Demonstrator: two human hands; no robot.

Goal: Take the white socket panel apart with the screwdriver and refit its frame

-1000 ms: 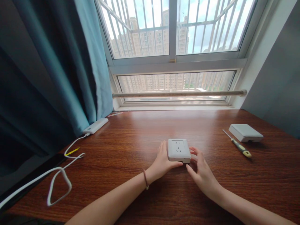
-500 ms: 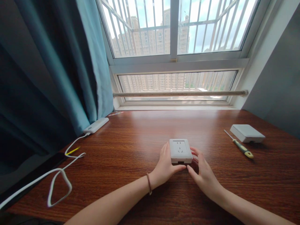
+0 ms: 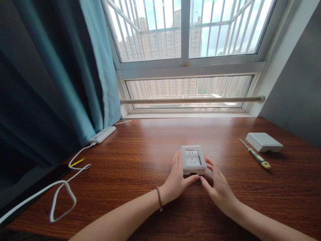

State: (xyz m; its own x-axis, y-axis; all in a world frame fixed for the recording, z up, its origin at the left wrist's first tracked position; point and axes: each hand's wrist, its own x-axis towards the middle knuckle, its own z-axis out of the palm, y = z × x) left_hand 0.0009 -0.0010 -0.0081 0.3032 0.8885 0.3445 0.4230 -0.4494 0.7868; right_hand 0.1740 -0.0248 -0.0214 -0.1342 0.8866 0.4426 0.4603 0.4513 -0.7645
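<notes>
A white wall socket (image 3: 192, 158) with a square outer frame lies on the wooden desk in front of me. Its slotted face sits lower than the frame, and dark gaps show along the top and right inside edges. My left hand (image 3: 177, 174) is closed round the left side, fingers along the edge and thumb across the front. On the other side, my right hand (image 3: 217, 185) holds the frame lightly, fingertips at the right edge and thumb tip at the front right corner. The two thumbs nearly meet there. The fingertips behind the frame are partly hidden.
A screwdriver (image 3: 259, 158) with a yellow and dark handle lies at the right, beside a second white square box (image 3: 264, 142). To the left are a white power bank-like device (image 3: 102, 135), its white cable (image 3: 64, 182) and a yellow strip (image 3: 77, 162). A blue curtain (image 3: 100, 67) hangs there.
The socket's outer frame has risen off its face, tilting slightly, so gaps now show round the slotted part. Both hands stay almost where they were.
</notes>
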